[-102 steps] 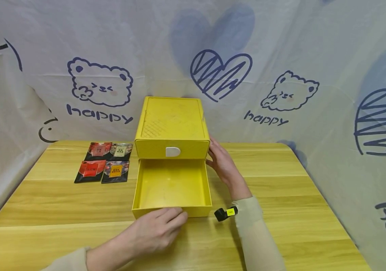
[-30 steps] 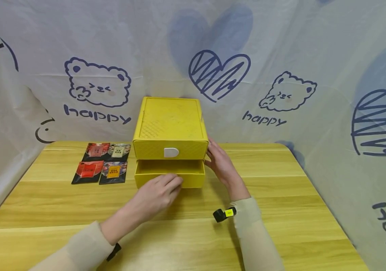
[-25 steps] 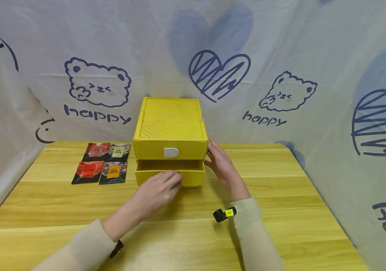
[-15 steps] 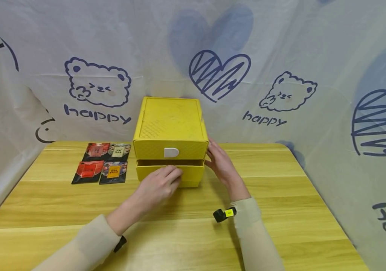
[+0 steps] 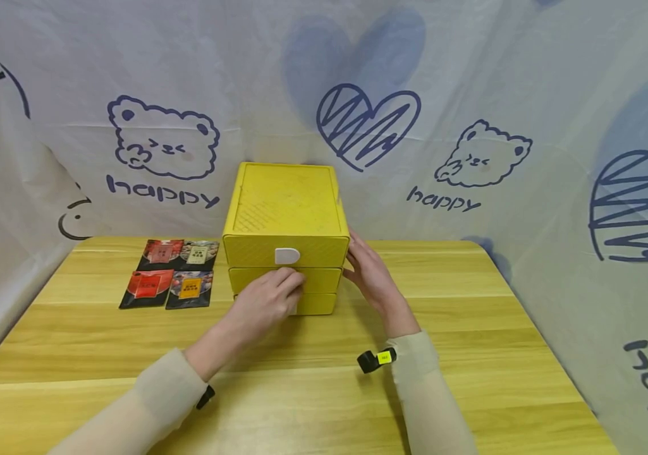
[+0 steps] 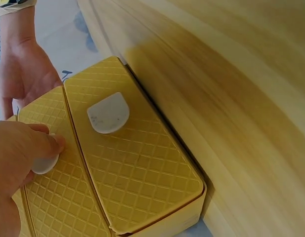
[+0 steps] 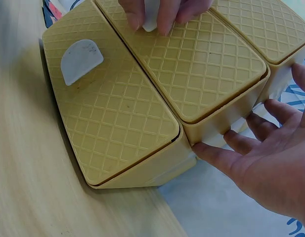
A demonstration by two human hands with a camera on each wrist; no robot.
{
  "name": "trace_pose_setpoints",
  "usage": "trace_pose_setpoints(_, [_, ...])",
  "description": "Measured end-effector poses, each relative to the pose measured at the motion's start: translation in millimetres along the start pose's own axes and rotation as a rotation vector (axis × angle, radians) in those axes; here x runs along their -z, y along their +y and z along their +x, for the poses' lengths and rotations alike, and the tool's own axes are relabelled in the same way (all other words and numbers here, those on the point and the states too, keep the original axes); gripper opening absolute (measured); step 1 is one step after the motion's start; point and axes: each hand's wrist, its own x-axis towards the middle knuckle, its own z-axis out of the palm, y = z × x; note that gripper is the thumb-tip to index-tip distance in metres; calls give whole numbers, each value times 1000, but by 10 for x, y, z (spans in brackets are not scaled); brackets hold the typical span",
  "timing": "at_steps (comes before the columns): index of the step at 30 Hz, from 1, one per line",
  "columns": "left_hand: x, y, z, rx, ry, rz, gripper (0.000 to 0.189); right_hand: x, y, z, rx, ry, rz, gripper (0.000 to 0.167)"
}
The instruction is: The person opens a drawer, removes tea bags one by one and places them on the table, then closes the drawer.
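"What do you count in front of you?"

"One yellow cabinet (image 5: 289, 199) on the wooden table (image 5: 471, 354), close to the hanging cloth (image 5: 284, 76). It has three drawers stacked one over another, each with a single white pull. Four flat packets (image 5: 147, 287) lie to the cabinet's left, in two rows of two."

"And your fingers?"

"My left hand (image 5: 269, 297) pinches the pull of the middle drawer (image 5: 320, 280), fingertips curled around it. My right hand (image 5: 375, 275) has its fingers spread and fairly straight, the tips touching the cabinet's right side without gripping it."

"What has changed?"

"A few seconds ago the middle drawer stuck far out towards me, with my left hand at its front edge. Now its front is in line with the bottom drawer (image 7: 125, 101), and my left hand has moved forward with it. My right hand stays at the cabinet's side, and the four packets lie as they did."

"What do the drawers hold?"

"All three look pushed in, the top drawer (image 5: 255, 251) included, so their insides are hidden from me."
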Motion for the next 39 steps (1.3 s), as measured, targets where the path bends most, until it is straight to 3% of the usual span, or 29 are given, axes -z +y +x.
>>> trace_pose_setpoints(15, [-49, -36, -16, 12, 37, -38, 21, 2, 3, -3, 7, -10, 0, 59])
trace_pose_setpoints(28, [-5, -6, -74, -51, 54, 19, 20, 8, -3, -2, 9, -8, -8, 60])
trace_pose_setpoints(33, [-22, 23, -123, -94, 15, 65, 32, 8, -6, -5, 4, -3, -8, 59])
trace_pose_setpoints(39, [-60, 81, -165, -145, -93, 96, 35, -2, -1, 3, 2, 6, -5, 58])
